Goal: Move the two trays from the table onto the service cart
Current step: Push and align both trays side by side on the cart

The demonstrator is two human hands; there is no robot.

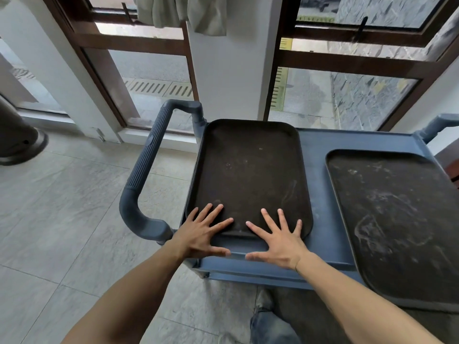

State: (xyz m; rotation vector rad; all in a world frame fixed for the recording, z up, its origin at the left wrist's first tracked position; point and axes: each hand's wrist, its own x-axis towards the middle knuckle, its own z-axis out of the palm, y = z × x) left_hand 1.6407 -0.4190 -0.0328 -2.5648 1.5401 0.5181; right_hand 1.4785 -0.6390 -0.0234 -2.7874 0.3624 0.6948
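Note:
Two dark brown trays lie flat on the top of a blue-grey service cart (320, 184). The left tray (250, 167) sits at the cart's left end, beside the handle. The right tray (397, 214) lies slightly askew, its near corner sticking out past the cart's front edge. My left hand (203, 232) rests with fingers spread on the near left corner of the left tray. My right hand (278, 237) is spread flat over that tray's near edge, thumb on the cart's rim. Neither hand grips anything.
The cart's ribbed handle (146, 170) loops out to the left over a grey tiled floor (62, 219). Brown-framed glass doors (139, 78) and a white pillar (231, 70) stand behind the cart. A dark round base (19, 142) sits far left. My jeans leg (270, 321) is below.

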